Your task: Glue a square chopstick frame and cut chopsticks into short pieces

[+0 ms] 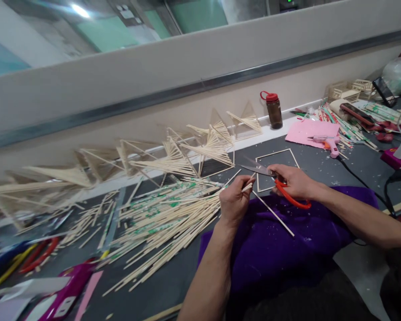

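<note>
My left hand (235, 198) is closed on a few short wooden sticks (248, 186) whose ends poke out past the fingers. In my right hand (292, 180) are scissors with red handles (292, 196); their blades (257, 168) point left, just above the sticks. A square frame of thin sticks (294, 157) lies on the dark table behind my hands. One long stick (274, 214) rests over the purple cloth (287, 249) that covers my lap and the table edge.
Left of my hands a large pile of sticks (173, 218) spreads out. Stick models (173, 160) line the wall. Behind to the right are a brown bottle (274, 111), a pink sheet (296, 131) and a pink glue gun (332, 141) with its cable.
</note>
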`<state>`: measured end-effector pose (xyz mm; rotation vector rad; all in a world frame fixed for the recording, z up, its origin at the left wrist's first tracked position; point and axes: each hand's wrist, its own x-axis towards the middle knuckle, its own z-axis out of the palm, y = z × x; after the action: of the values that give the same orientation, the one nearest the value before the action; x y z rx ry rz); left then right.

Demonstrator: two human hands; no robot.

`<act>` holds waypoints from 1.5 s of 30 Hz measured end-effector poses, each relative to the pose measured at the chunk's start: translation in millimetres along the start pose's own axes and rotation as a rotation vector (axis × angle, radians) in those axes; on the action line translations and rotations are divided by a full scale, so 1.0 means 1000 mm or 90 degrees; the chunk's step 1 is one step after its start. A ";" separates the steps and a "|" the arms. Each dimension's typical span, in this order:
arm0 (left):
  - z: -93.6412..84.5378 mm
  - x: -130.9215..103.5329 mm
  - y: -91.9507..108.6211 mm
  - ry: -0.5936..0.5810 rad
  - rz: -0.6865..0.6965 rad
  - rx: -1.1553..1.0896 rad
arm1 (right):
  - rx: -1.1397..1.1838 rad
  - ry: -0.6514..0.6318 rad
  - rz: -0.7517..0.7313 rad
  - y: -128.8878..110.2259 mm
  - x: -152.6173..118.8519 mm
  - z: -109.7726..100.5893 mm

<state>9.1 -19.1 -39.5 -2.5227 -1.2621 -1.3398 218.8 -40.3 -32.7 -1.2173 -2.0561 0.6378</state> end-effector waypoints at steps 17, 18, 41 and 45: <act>-0.004 0.001 0.005 -0.064 -0.031 -0.056 | -0.016 -0.028 -0.042 -0.004 -0.002 -0.008; -0.004 0.001 0.005 -0.068 -0.030 -0.058 | -0.012 -0.028 -0.043 -0.004 -0.002 -0.007; 0.005 -0.003 0.006 -0.018 -0.101 -0.084 | 0.000 -0.006 -0.012 0.000 0.000 -0.001; 0.003 -0.003 0.005 -0.015 -0.063 -0.069 | -0.014 -0.008 -0.032 0.000 -0.001 -0.003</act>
<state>13.5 -23.3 -41.5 -2.5849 -1.3719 -1.4403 220.8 -41.1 -31.0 -1.1723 -2.1029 0.6026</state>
